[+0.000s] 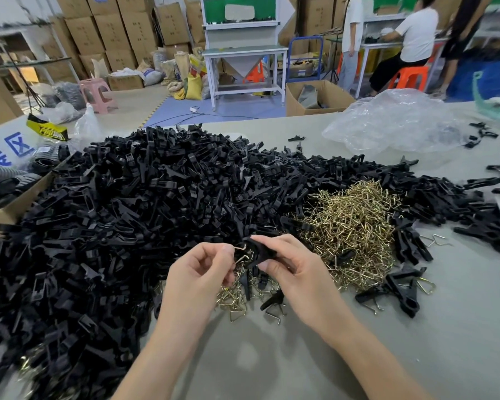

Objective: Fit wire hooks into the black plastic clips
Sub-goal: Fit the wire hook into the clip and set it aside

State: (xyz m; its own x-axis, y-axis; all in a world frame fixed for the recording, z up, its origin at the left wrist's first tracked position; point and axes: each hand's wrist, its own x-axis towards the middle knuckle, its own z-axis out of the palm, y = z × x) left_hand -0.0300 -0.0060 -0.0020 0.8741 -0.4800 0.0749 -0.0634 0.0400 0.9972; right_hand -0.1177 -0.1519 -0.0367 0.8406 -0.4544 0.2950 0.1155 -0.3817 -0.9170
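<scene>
My right hand (289, 269) grips a black plastic clip (257, 252) above the table. My left hand (199, 269) pinches a brass-coloured wire hook (241, 249) whose end touches the clip. A huge heap of loose black clips (113, 212) covers the left and middle of the table. A pile of brass wire hooks (350, 223) lies just right of my hands. More hooks (237, 298) are scattered beneath my hands.
Clips with hooks fitted (399, 287) lie to the right of the hook pile. A crumpled clear plastic bag (396, 122) sits at the far right. A cardboard box (15, 203) stands at the left edge. People work at benches in the background.
</scene>
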